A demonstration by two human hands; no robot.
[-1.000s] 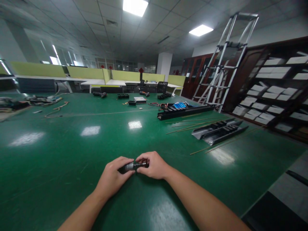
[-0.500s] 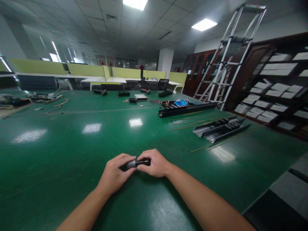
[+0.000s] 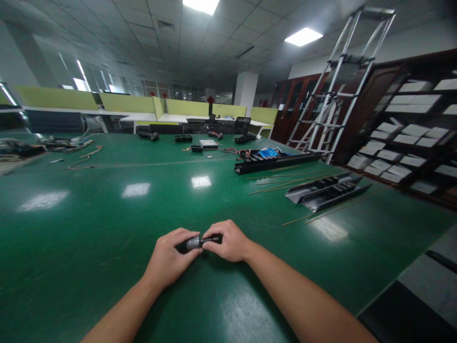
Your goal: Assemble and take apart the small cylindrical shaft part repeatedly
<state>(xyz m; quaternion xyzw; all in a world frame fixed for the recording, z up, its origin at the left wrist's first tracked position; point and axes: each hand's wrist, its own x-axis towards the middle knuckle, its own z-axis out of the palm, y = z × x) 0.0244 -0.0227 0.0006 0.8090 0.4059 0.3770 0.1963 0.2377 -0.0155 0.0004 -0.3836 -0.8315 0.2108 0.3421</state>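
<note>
Low over the green table (image 3: 107, 228), my two hands meet around a small slim object. My left hand (image 3: 170, 255) is closed around a black and silver cylinder (image 3: 193, 243), thumb below and fingers above. From its right end a thin dark shaft (image 3: 210, 239) runs into my right hand (image 3: 230, 242), whose thumb and fingertips pinch it close to the cylinder. The object lies nearly level, pointing left to right. Part of it is hidden by my fingers, so its exact kind cannot be made out.
To the right lie black metal channels (image 3: 314, 197) and several thin brass-coloured rods (image 3: 274, 189). Farther back is a longer black channel (image 3: 257, 166) with a blue packet (image 3: 268, 153) on it. A power drill (image 3: 148, 136) and small black trays (image 3: 183, 138) sit along the far edge.
Both hands have shifted very slightly left with the object between them. The grip looks the same, and the rest of the table is unchanged.
</note>
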